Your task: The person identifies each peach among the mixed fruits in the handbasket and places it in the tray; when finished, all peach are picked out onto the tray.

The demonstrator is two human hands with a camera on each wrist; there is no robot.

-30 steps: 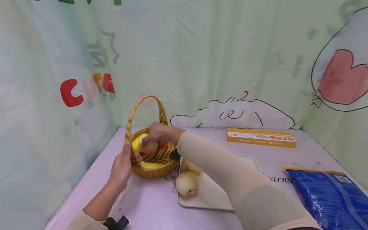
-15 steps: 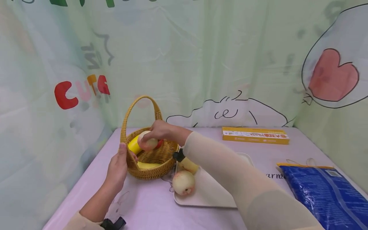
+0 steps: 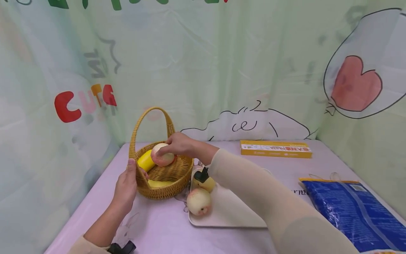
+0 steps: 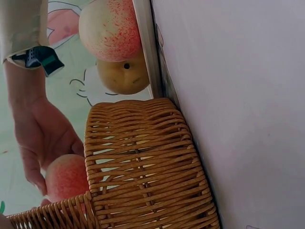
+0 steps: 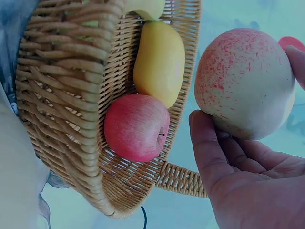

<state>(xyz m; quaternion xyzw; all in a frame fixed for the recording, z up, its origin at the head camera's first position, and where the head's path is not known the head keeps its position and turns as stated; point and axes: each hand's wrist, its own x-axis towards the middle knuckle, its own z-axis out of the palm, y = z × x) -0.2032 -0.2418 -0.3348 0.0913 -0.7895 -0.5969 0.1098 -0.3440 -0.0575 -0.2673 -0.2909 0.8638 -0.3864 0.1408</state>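
Note:
In the head view, a wicker basket (image 3: 163,192) stands on the table, its arched handle upright. My left hand (image 3: 125,185) grips its left side near the handle's base. Above the basket's opening, my right hand (image 3: 184,144) holds a peach (image 3: 162,155) between thumb and fingers; the right wrist view shows the peach (image 5: 245,83) apart from the fruit below. Inside the basket lie a red apple (image 5: 137,128), a yellow mango-like fruit (image 5: 159,64) and another pale yellow fruit (image 5: 147,7), partly cut off by the frame.
Right of the basket is a light tray (image 3: 234,217), bearing a peach (image 3: 199,201) and a yellow round fruit (image 3: 206,185) at its left end. A yellow pasta box (image 3: 276,149) lies at the back; a blue plastic bag (image 3: 352,208) lies at the right.
My right hand has lifted the peach from down among the basket's fruit to slightly higher. My left hand keeps its grip on the basket. The whole head view has shifted a little.

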